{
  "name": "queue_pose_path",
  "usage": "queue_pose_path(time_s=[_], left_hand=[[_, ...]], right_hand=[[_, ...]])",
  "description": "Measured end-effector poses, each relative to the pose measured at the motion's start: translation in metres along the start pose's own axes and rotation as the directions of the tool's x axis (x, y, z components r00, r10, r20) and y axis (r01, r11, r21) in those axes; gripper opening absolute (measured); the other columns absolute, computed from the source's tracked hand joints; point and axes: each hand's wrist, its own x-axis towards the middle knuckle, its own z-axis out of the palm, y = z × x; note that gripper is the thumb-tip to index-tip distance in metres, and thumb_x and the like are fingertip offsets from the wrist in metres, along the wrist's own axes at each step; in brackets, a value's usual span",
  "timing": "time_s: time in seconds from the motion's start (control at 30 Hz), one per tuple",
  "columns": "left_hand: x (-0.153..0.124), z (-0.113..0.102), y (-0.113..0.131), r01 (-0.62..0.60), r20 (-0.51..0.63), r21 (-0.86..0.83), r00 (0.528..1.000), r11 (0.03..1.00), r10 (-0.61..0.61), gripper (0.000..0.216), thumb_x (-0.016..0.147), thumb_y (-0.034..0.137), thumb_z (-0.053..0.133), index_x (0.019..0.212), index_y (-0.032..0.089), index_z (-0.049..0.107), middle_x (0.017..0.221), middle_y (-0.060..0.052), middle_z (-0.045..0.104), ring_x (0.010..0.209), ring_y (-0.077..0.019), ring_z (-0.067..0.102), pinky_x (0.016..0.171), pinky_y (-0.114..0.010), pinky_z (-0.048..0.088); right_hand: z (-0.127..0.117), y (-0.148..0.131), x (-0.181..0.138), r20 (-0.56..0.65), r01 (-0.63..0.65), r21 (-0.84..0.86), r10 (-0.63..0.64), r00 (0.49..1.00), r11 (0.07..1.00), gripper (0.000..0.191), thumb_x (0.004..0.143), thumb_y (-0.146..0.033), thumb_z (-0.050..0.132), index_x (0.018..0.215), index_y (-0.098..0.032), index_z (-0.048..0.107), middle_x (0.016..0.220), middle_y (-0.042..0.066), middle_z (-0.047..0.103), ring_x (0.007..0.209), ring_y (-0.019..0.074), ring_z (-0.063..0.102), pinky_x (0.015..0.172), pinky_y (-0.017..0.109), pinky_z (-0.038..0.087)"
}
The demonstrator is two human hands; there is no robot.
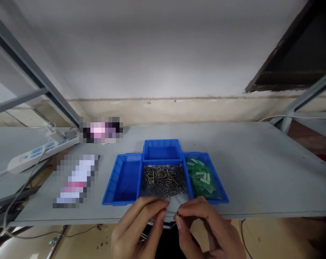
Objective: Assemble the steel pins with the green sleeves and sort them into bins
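Just over the table's front edge, my left hand [141, 225] and my right hand [206, 225] meet with their fingertips pinched. A thin, pale, pin-like piece [170, 213] spans the small gap between them, its left end in my left fingertips. My right thumb and index finger close on a small brass-coloured piece [178, 214]; whether the two are joined I cannot tell. Several metal pins [143, 236] show beneath my left fingers, seemingly in the palm. Behind my hands, a blue tray [189, 185] contains a heap of metal pins [164, 179].
The left blue tray [111, 180] has a few pins inside. A smaller blue tray [161, 153] sits behind the heap. On the right, another blue tray [210, 162] holds green plastic bags [197, 187] with white pieces. A power strip [41, 151] lies left, near metal frame posts.
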Motion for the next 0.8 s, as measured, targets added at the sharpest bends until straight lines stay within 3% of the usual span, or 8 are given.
queue_pose_path(time_s=[0.1,0.23,0.3,0.47,0.57,0.7,0.8], left_hand=[[-0.002,-0.006,-0.009,-0.071,0.065,0.031,0.996,0.997,0.068,0.034,0.100,0.004,0.067,0.117,0.030,0.080,0.104,0.000,0.085,0.092,-0.0154,0.083,0.084,-0.023,0.067],[-0.008,-0.009,-0.010,-0.006,-0.005,0.083,1.000,0.997,0.006,0.046,0.100,0.010,0.071,0.142,0.030,0.069,0.102,0.001,0.084,0.075,-0.0131,0.078,0.077,-0.022,0.068],[-0.009,-0.008,-0.008,-0.014,0.014,0.078,1.000,0.997,0.013,0.046,0.100,0.011,0.072,0.141,0.030,0.069,0.104,0.001,0.084,0.074,-0.0128,0.078,0.077,-0.021,0.068],[-0.008,-0.006,-0.010,-0.058,0.062,0.035,0.996,0.998,0.056,0.027,0.099,0.009,0.069,0.113,0.031,0.078,0.097,0.003,0.085,0.082,-0.0140,0.083,0.081,-0.019,0.068],[-0.007,-0.004,-0.015,-0.068,0.076,0.032,0.995,0.997,0.066,0.028,0.099,0.009,0.069,0.114,0.031,0.080,0.100,0.003,0.087,0.081,-0.0141,0.084,0.079,-0.018,0.068],[-0.004,-0.003,-0.023,-0.095,0.077,-0.004,0.993,0.996,0.095,0.032,0.097,0.012,0.072,0.120,0.033,0.082,0.119,0.000,0.087,0.099,-0.0179,0.087,0.086,-0.019,0.069],[-0.002,-0.002,-0.024,-0.086,0.046,-0.061,0.995,0.994,0.089,0.032,0.095,0.009,0.072,0.115,0.031,0.084,0.108,0.000,0.087,0.089,-0.0169,0.086,0.078,-0.018,0.070]], right_hand=[[-0.008,0.001,0.002,0.049,0.038,-0.063,-0.035,0.998,0.997,0.015,0.097,-0.013,0.070,0.102,-0.027,0.070,0.085,-0.001,0.074,0.067,0.0128,0.070,0.064,0.024,0.059],[-0.015,0.000,0.004,0.100,0.086,-0.186,-0.068,0.993,0.979,0.016,0.097,-0.012,0.068,0.102,-0.027,0.068,0.082,-0.004,0.071,0.068,0.0123,0.071,0.065,0.022,0.059],[-0.013,-0.001,0.003,0.127,0.105,-0.196,-0.081,0.989,0.975,0.017,0.096,-0.011,0.068,0.101,-0.027,0.067,0.082,-0.004,0.071,0.068,0.0123,0.071,0.065,0.022,0.059],[-0.004,-0.003,0.001,0.083,0.127,-0.118,-0.118,0.990,0.985,0.020,0.096,-0.007,0.065,0.102,-0.026,0.067,0.085,-0.003,0.073,0.072,0.0136,0.071,0.065,0.024,0.059],[0.001,-0.001,0.002,0.098,0.108,-0.057,-0.102,0.990,0.992,0.025,0.094,-0.004,0.065,0.105,-0.027,0.070,0.087,-0.003,0.074,0.074,0.0137,0.071,0.067,0.025,0.059],[0.012,0.008,0.002,0.120,0.113,0.075,-0.122,0.985,0.991,0.030,0.092,-0.006,0.068,0.112,-0.028,0.074,0.082,-0.004,0.070,0.068,0.0132,0.068,0.064,0.025,0.057],[0.021,0.014,0.000,0.059,0.113,0.111,-0.120,0.991,0.987,0.031,0.093,-0.009,0.066,0.114,-0.029,0.076,0.082,-0.003,0.069,0.066,0.0134,0.067,0.061,0.024,0.056]])
